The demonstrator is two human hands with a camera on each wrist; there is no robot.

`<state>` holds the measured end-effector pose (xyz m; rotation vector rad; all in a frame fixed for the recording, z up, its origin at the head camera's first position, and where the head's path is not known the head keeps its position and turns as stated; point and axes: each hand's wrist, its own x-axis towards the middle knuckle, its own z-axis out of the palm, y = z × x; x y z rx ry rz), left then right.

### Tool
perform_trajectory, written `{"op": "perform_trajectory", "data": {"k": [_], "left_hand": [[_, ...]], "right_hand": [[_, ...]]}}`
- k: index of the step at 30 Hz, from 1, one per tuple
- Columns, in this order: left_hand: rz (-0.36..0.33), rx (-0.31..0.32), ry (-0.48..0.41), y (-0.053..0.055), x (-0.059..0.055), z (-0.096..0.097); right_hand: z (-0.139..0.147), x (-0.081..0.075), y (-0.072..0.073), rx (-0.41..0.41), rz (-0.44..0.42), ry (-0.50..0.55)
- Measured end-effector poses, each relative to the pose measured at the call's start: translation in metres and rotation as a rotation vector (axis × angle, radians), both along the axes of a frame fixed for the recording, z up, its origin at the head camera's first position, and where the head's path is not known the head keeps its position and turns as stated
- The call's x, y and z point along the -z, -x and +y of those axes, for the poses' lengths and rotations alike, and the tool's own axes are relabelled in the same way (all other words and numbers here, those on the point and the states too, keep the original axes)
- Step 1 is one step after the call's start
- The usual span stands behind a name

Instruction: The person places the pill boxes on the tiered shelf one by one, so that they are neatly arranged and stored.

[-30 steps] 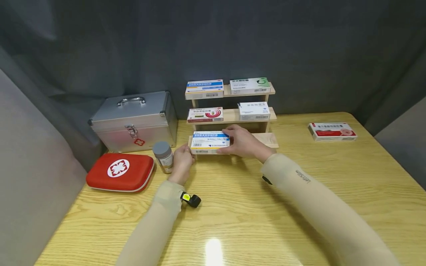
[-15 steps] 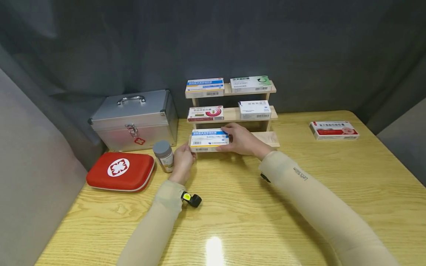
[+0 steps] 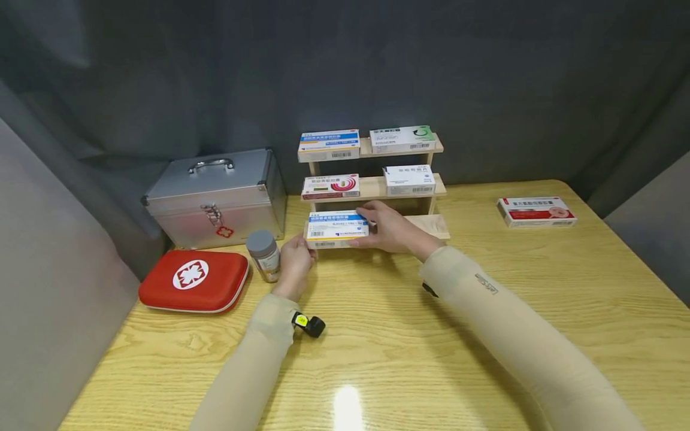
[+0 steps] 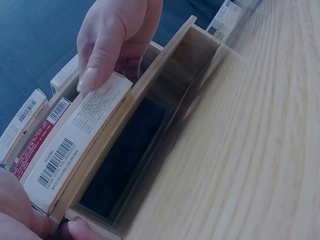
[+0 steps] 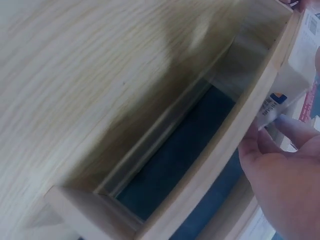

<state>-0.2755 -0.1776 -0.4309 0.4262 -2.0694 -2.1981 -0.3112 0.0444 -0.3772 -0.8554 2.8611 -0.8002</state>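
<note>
A white medicine box (image 3: 338, 228) with a blue band lies at the left end of the bottom step of a wooden tiered rack (image 3: 428, 226). My right hand (image 3: 390, 227) pinches the right end of this box between thumb and fingers. At the rack's lower left end my left hand (image 3: 296, 260) grips the wooden edge, with fingers right at the box's left end. In the left wrist view, the box's barcoded side (image 4: 75, 140) runs along the step's front edge. The right wrist view shows fingertips (image 5: 252, 145) at the box's end flap.
Two boxes, blue-white (image 3: 329, 145) and green-white (image 3: 403, 139), lie on the top step. A red-white box (image 3: 330, 186) and a white box (image 3: 409, 179) are on the middle one. Left stand a pill bottle (image 3: 264, 254), red pouch (image 3: 194, 280) and metal case (image 3: 221, 197). Another box (image 3: 536, 212) lies right.
</note>
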Motion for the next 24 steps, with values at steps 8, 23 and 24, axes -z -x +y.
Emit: {"op": "perform_trajectory", "data": {"k": [8,23,24], "left_hand": [[0.005,-0.013,-0.016,0.0,0.001,0.001],[0.012,0.002,-0.014,-0.003,0.001,0.001],[0.011,0.006,-0.014,-0.004,0.0,0.002]], "right_hand": [[0.029,-0.011,-0.024,-0.052,0.121,-0.013],[0.096,-0.059,-0.067,-0.07,0.23,-0.016],[0.1,-0.062,-0.068,-0.061,0.225,-0.019]]}}
